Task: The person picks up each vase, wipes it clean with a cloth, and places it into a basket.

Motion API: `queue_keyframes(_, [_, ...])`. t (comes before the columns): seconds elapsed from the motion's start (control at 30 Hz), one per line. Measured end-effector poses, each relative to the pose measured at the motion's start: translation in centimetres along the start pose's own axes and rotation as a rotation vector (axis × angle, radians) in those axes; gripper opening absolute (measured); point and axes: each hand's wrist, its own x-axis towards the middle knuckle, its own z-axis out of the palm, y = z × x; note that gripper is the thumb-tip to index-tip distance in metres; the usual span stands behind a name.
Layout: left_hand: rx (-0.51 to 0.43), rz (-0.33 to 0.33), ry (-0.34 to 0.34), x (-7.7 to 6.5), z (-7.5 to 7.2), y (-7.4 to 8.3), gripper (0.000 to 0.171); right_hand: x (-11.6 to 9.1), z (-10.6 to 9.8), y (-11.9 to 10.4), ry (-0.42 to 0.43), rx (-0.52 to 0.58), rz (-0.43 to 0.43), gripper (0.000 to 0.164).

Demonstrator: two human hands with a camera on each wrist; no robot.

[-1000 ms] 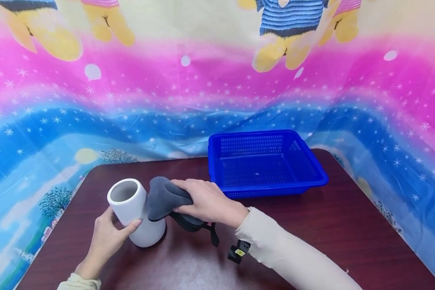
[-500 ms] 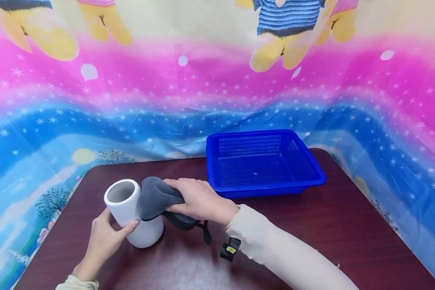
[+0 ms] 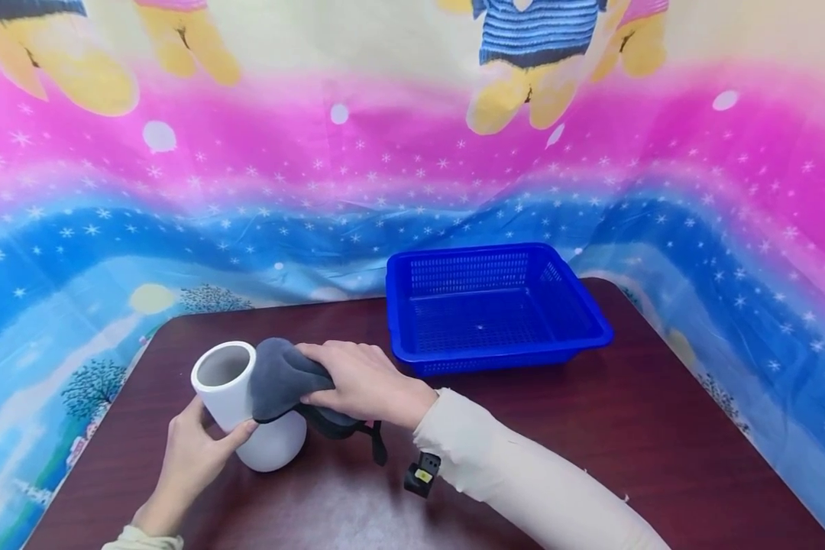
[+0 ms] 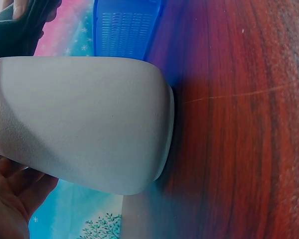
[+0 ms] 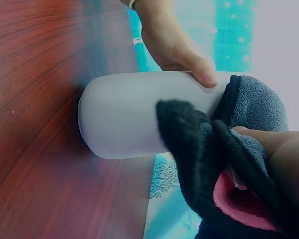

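A white vase with a wide round mouth and smooth matt walls stands on the dark red-brown table. Near its upper half, my left hand grips it from the left, thumb in front and fingers behind. My right hand holds a bunched grey cloth with black edging and a dangling black loop. The cloth lies against the right side of the vase, just under the rim. In the right wrist view, a pink patch shows inside the cloth's folds. The fingers under the cloth are hidden.
A blue plastic basket with mesh walls stands at the back right of the table. Behind the table hangs a patterned pink and blue curtain. A small black device hangs at my right wrist.
My right hand has moved the cloth leftward, from the vase's right edge to overlapping its side and rim. My left hand keeps its grip. The whole view has shifted slightly.
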Motion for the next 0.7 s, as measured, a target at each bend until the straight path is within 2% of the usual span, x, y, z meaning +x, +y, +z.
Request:
queue_keyframes(0.47, [0.016,-0.023,-0.006,-0.2,0.0,-0.2,0.063,0.0,0.9,0.1,-0.013,-0.036,0.014,0.05])
queue_keyframes(0.7, [-0.004,-0.013,0.0,-0.1,0.1,0.0,0.063,-0.1,1.2,0.3,-0.015,-0.026,0.013,0.049])
